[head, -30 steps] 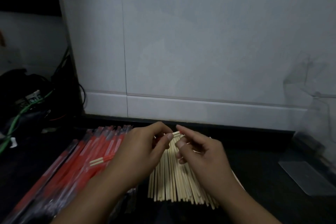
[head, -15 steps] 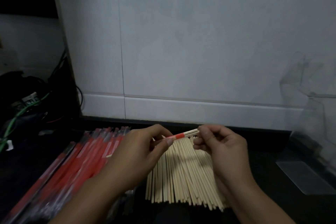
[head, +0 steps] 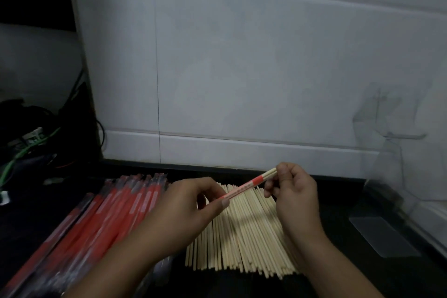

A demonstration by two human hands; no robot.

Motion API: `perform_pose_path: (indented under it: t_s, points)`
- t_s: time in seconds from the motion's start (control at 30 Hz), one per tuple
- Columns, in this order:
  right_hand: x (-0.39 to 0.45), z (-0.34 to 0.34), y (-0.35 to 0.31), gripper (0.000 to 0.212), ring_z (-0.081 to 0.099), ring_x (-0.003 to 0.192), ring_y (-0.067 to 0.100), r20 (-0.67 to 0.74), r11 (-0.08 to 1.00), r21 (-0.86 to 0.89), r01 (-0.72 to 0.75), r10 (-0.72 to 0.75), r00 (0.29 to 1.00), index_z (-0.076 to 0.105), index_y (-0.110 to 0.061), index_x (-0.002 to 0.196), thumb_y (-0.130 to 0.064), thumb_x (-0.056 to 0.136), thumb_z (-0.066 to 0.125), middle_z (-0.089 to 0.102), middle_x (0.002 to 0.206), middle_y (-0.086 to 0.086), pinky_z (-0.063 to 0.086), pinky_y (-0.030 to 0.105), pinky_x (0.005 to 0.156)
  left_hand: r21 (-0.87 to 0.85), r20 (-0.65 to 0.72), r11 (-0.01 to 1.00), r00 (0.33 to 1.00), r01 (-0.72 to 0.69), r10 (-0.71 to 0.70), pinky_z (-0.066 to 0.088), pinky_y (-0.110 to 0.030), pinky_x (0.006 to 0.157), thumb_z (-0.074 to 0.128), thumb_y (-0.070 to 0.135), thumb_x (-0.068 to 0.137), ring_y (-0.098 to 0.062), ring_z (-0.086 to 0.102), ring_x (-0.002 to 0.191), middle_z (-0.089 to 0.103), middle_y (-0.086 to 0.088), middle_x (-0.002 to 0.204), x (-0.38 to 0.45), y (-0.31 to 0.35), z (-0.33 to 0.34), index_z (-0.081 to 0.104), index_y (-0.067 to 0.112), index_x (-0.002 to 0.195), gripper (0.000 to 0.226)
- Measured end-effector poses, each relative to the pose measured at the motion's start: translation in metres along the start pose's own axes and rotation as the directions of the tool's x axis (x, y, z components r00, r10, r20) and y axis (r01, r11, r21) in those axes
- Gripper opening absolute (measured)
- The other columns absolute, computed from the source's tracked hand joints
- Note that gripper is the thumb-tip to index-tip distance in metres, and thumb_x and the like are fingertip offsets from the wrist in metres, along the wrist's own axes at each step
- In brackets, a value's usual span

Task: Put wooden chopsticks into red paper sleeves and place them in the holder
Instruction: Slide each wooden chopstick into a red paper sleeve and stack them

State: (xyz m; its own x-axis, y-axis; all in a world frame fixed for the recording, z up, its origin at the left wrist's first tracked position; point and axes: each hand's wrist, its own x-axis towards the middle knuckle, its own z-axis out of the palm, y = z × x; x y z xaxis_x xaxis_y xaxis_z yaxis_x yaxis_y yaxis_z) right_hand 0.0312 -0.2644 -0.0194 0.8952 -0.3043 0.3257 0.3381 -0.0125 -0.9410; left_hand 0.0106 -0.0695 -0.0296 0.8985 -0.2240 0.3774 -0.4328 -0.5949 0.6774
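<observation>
Right hand pinches chopstick pair, drawn further right; more red sleeve now exposed. Left hand pinches sleeve.

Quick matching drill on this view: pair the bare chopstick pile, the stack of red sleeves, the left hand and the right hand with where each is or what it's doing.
Things:
1. bare chopstick pile
2. stack of red sleeves
3. left hand
4. right hand

States:
A. pinches the bare wooden ends
B. lies under both hands, centre
C. lies left of the pile
D. pinches the red sleeve

Pairs: 1-B, 2-C, 3-D, 4-A
</observation>
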Motion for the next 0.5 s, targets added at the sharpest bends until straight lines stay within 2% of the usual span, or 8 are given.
perform_pose_path:
  t_s: [0.1,0.2,0.23,0.3,0.37,0.43,0.5]
  points:
    - [-0.003,-0.005,-0.009,0.021,0.053,0.053,0.011,-0.019,1.000,0.020,-0.024,0.024,1.000,0.060,-0.001,0.093,-0.016,0.101,0.048,0.058,0.064,0.008,0.047,0.022,0.052,-0.080,0.009,0.997,1.000,0.021,-0.021,0.041,-0.019,0.058,0.068,0.038,0.088,0.001,0.054,0.063,0.064,0.020,0.076,-0.001,0.008,0.004,0.071,0.035,0.085,0.005]
    - [-0.007,-0.010,-0.024,0.021,0.063,0.062,0.017,0.068,0.938,0.266,-0.224,0.213,0.975,0.061,-0.008,0.106,-0.026,0.101,0.050,0.069,0.085,0.016,0.049,0.028,0.052,-0.196,-0.091,0.979,0.993,0.061,-0.081,0.044,-0.024,0.058,0.072,0.031,0.087,0.002,0.054,0.057,0.067,0.011,0.069,0.005,0.025,0.011,0.074,0.028,0.081,0.007]
    - [-0.010,-0.013,-0.028,0.022,0.064,0.063,0.018,0.118,0.922,0.267,-0.280,0.257,0.959,0.063,-0.009,0.106,-0.027,0.101,0.051,0.070,0.090,0.016,0.048,0.029,0.052,-0.261,-0.121,0.963,0.987,0.073,-0.108,0.045,-0.026,0.059,0.072,0.027,0.087,0.002,0.053,0.055,0.067,0.008,0.067,0.007,0.034,0.013,0.075,0.023,0.080,0.008]
    - [-0.016,-0.015,-0.033,0.023,0.063,0.066,0.016,0.220,0.956,0.085,-0.281,0.257,0.941,0.070,-0.009,0.100,-0.025,0.099,0.054,0.072,0.091,0.013,0.041,0.026,0.050,-0.403,-0.124,0.910,0.978,0.103,-0.166,0.045,-0.026,0.058,0.072,0.019,0.088,-0.003,0.054,0.052,0.067,0.000,0.066,0.011,0.052,0.020,0.075,0.011,0.080,0.011]
    - [-0.021,-0.012,-0.034,0.022,0.060,0.066,0.011,0.244,0.973,-0.074,-0.218,0.230,0.942,0.074,-0.008,0.092,-0.022,0.097,0.057,0.073,0.082,0.007,0.036,0.023,0.049,-0.451,-0.089,0.884,0.979,0.125,-0.184,0.047,-0.023,0.056,0.071,0.019,0.089,-0.005,0.060,0.053,0.070,-0.002,0.066,0.012,0.066,0.029,0.075,0.004,0.080,0.017]
    - [-0.019,-0.012,-0.034,0.020,0.057,0.058,0.007,0.197,0.971,-0.112,-0.210,0.229,0.953,0.074,-0.008,0.088,-0.020,0.095,0.059,0.070,0.072,0.005,0.033,0.022,0.048,-0.415,-0.049,0.900,0.985,0.132,-0.167,0.053,-0.035,0.062,0.070,0.030,0.089,-0.012,0.069,0.065,0.074,-0.003,0.071,0.011,0.071,0.038,0.076,0.009,0.081,0.023]
    - [-0.010,-0.018,-0.036,0.019,0.055,0.054,0.009,0.170,0.962,-0.137,-0.237,0.258,0.951,0.072,-0.007,0.087,-0.018,0.095,0.060,0.068,0.069,0.006,0.034,0.022,0.046,-0.322,-0.013,0.935,0.986,0.152,-0.165,0.056,-0.038,0.071,0.065,0.043,0.091,-0.013,0.069,0.072,0.074,0.000,0.075,0.007,0.068,0.039,0.076,0.017,0.083,0.029]
